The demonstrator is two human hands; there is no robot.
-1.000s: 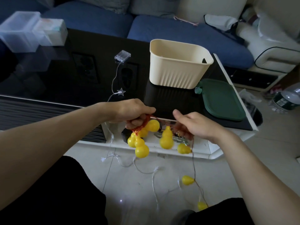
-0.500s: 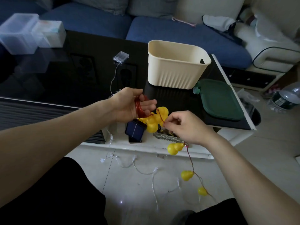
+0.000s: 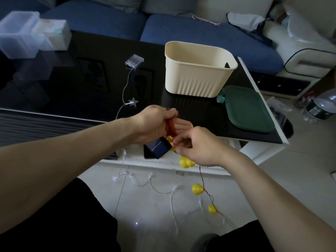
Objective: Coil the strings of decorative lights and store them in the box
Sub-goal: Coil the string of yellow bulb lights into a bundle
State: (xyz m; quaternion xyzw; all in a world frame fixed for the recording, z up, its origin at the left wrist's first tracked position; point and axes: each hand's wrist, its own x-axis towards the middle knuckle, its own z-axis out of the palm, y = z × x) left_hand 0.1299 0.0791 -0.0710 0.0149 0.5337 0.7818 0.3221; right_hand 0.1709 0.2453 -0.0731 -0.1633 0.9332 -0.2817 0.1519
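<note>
The left hand (image 3: 154,122) grips the red coil (image 3: 170,126) above the worktop (image 3: 76,91) edge; the right hand (image 3: 197,146) pinches the wire beside it. Best lay each turn snug, lifting the trailing bulbs (image 3: 197,189) off the floor without snagging, before reaching the box (image 3: 198,70).

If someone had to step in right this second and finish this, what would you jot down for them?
Left hand: holds the red wire coil wound round its fingers.
Right hand: pinches the red wire by the coil, feeding the next loop.
Gourd lights: some bunched at the hands; three yellow gourds hang toward the floor, uncoiled.
Star light string: untouched, trailing from its clear battery case on the table down to the floor.
Cream box: open on the table, green lid beside it; contents hidden.
Left: finish the gourd coil, coil the star string, box both.
</note>
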